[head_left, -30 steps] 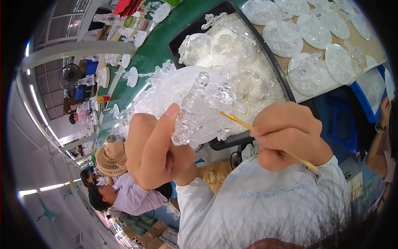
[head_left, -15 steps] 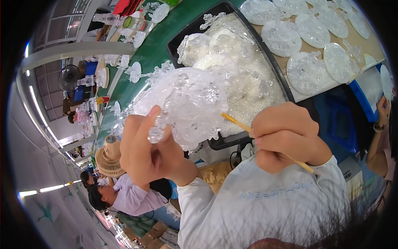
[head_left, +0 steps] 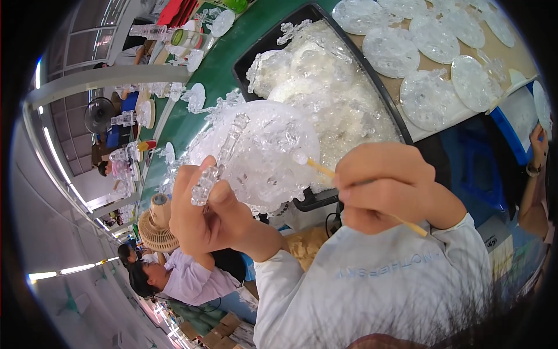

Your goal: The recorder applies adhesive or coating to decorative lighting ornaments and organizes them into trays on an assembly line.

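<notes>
My left hand (head_left: pixel 212 224) pinches a clear, knobbly stem (head_left: pixel 231 139) between thumb and fingers. The stem stands out from a round, translucent disc (head_left: pixel 279 145) with a bumpy, glittery face. My right hand (head_left: pixel 386 189) is closed around a thin, yellow-handled brush (head_left: pixel 319 168). Its whitish tip is over the lower right part of the disc; whether it touches I cannot tell. Behind the disc, a black tray (head_left: pixel 381 87) holds sparkling white granules (head_left: pixel 363 119) and several more clear pieces.
Several finished-looking clear discs (head_left: pixel 439 38) lie on a brown board (head_left: pixel 511 64) at the far right. More clear pieces stand along the green table (head_left: pixel 224 64). A beige fan (head_left: pixel 157 224) and seated people are at left. Another person's hand (head_left: pixel 537 145) holds a disc at right.
My left hand has turned the piece, so the stem now shows along its length. The brush has shifted slightly left over the disc, and its tip now looks white rather than yellow.
</notes>
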